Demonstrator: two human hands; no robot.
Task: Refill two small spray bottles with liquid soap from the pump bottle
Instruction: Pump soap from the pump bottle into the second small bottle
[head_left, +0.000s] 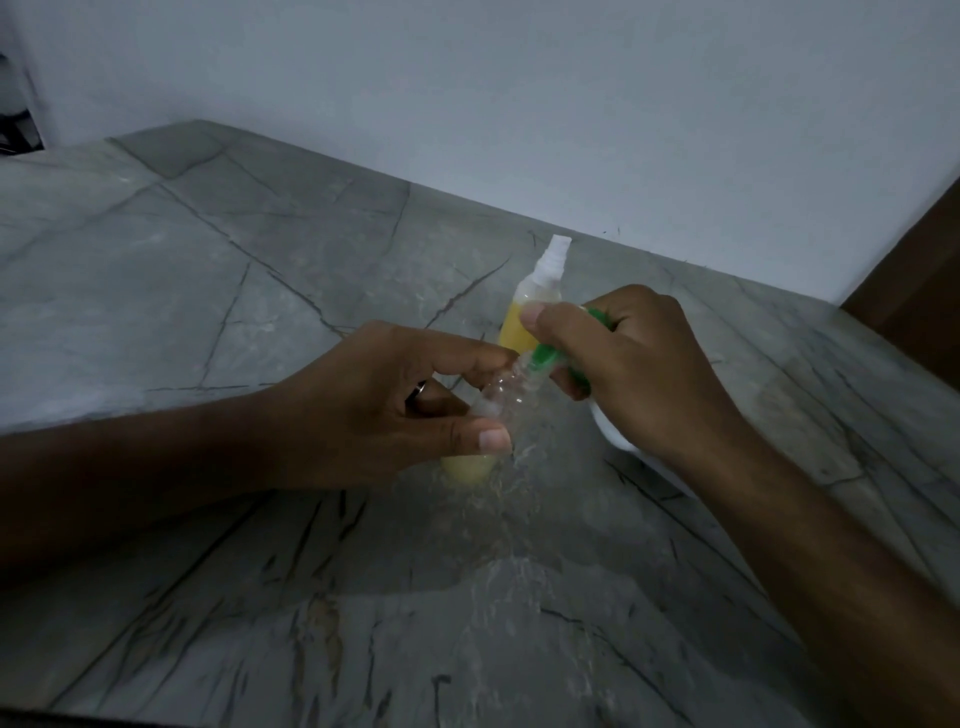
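At centre of the grey stone counter (208, 291), the left hand (374, 410) grips a tilted clear spray bottle (498, 395) (yellow soap at its base). Right hand (628, 364), at 3 o'clock, curls around the green pump head (550, 358). Second spray bottle (530, 306) stands upright at 12 o'clock, capped.

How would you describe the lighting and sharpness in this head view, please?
Head view: dim, flat light with a grey cast; the clear bottle in the left hand smears into motion blur; wide-angle bending curves the countertop edges; the standing spray bottle stays fairly sharp.
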